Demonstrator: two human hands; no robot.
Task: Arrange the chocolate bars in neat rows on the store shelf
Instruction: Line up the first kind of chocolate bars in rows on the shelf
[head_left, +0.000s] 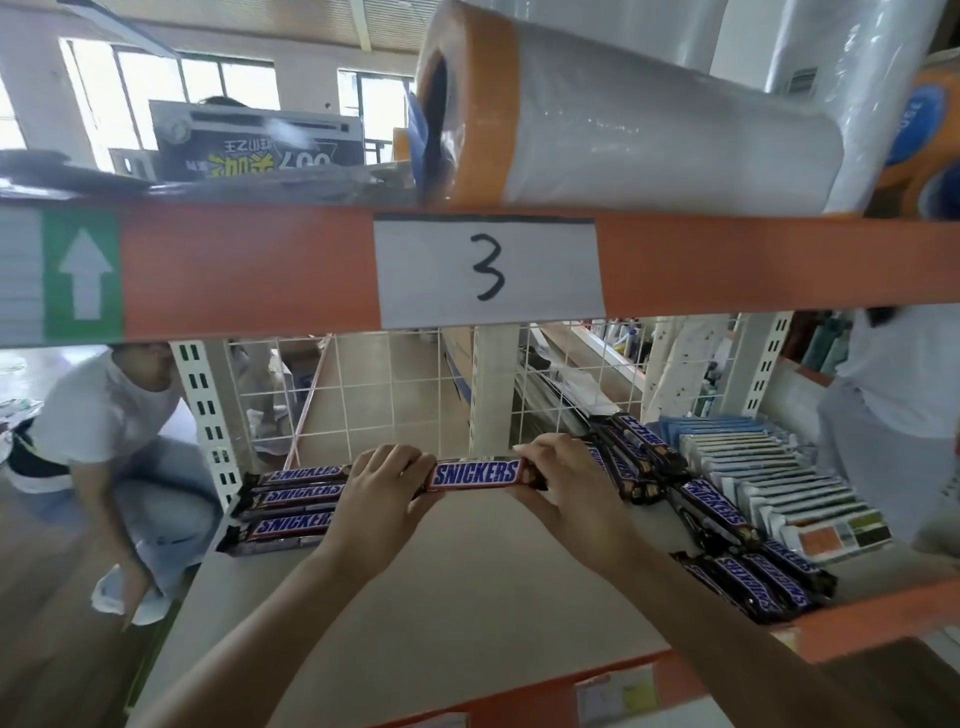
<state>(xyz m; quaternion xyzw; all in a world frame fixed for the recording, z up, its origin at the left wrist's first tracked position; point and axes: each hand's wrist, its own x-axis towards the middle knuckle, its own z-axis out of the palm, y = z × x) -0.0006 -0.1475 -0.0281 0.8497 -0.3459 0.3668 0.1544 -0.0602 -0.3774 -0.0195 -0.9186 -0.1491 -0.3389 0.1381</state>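
Both of my hands hold one Snickers bar (477, 474) level above the pale shelf board (467, 587). My left hand (382, 499) grips its left end and my right hand (566, 488) pinches its right end. Three Snickers bars (291, 501) lie in a neat stack of rows at the shelf's left, just left of my left hand. Several loose Snickers bars (711, 506) lie scattered at angles on the right, some near the back (636, 447) and some at the front edge (763, 582).
A row of flat boxed goods (769, 467) fills the right end of the shelf. An orange beam (234, 270) with a "3" label runs overhead, with a plastic film roll (623, 119) on top. A white wire grid (384, 389) backs the shelf. One person crouches at left (104, 426); another stands at right (893, 405).
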